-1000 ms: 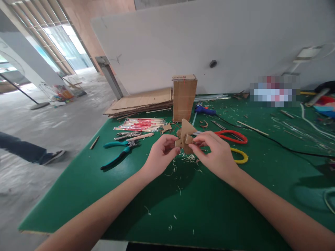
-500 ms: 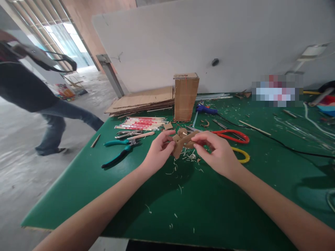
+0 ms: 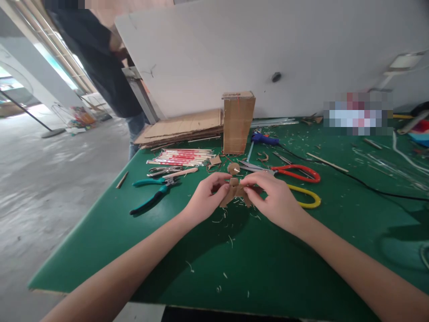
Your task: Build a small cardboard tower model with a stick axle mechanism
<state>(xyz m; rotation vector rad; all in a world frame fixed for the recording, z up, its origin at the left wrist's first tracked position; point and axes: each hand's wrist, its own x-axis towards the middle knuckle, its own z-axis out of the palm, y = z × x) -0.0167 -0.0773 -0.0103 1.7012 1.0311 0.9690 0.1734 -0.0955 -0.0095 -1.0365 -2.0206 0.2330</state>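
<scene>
Our left hand [image 3: 204,200] and right hand [image 3: 275,200] pinch the cardboard piece [image 3: 232,193] from opposite sides to steady it.

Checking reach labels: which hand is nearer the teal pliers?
Left. The left hand is just right of the pliers, not touching them. The right hand is farther right, beyond the cardboard piece that both hands pinch.

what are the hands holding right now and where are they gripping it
Both hands, left hand and right hand, pinch a small cardboard piece between fingertips, one at each side.
</scene>
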